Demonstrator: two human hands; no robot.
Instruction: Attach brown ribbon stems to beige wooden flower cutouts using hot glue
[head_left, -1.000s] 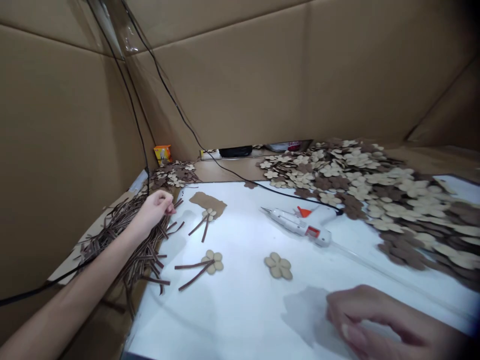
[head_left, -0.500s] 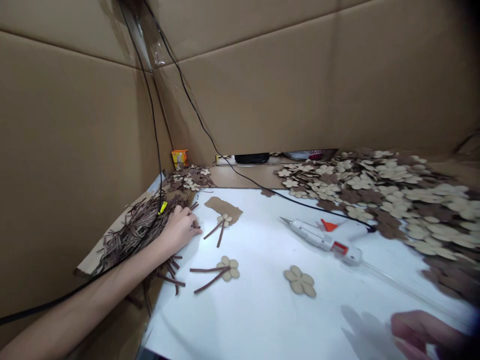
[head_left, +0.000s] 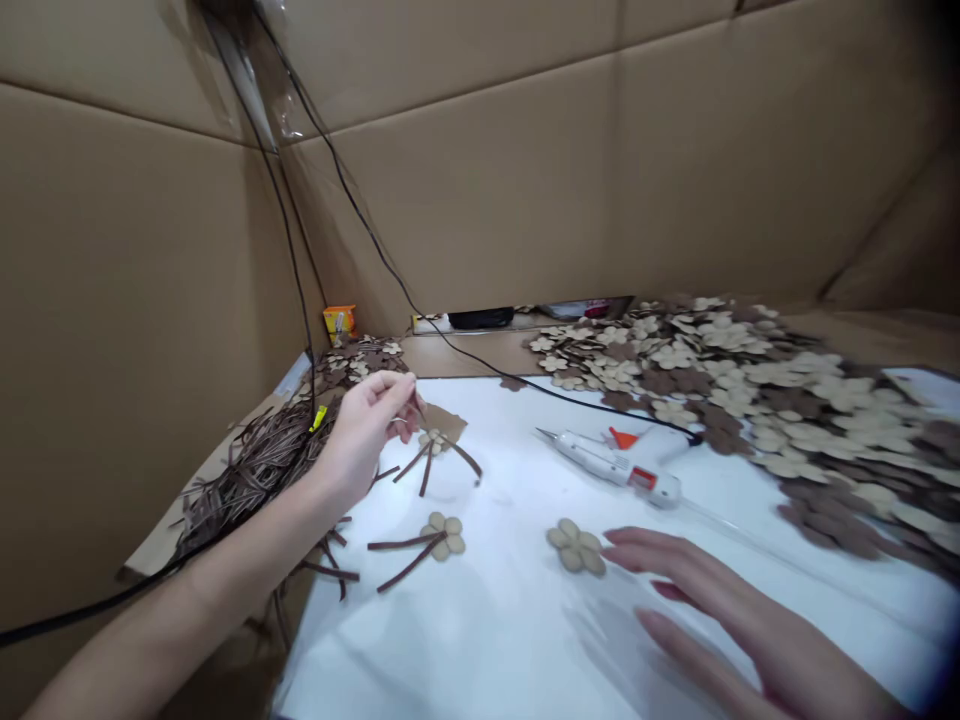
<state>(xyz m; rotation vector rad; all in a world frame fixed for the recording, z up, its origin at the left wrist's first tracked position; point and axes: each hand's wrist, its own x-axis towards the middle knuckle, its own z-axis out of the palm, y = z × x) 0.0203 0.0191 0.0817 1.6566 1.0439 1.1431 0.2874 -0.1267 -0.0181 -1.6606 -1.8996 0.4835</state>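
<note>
My left hand [head_left: 369, 425] is closed in a pinch on a thin brown strip [head_left: 463, 458], which hangs down to the right over the white board. Under it lies a small beige flower [head_left: 433, 441] with two brown strips, on a torn brown paper scrap [head_left: 450, 425]. A second beige flower [head_left: 453, 524] with two strips in a V lies nearer. My right hand [head_left: 720, 600] has its fingers apart, and its fingertips are beside a plain beige flower [head_left: 576, 546]; whether they touch it I cannot tell.
A white glue gun [head_left: 615, 460] with a red switch lies on the white board [head_left: 495, 630]. Piles of beige and brown flowers [head_left: 712, 370] spread at right. Brown strips [head_left: 247, 460] heap at left. A black cable [head_left: 360, 210] crosses; cardboard walls enclose the board.
My left hand has lifted from the strip heap and moved right with a brown strip. My right hand has come in from the lower right corner to the plain flower, its fingers opening out.
</note>
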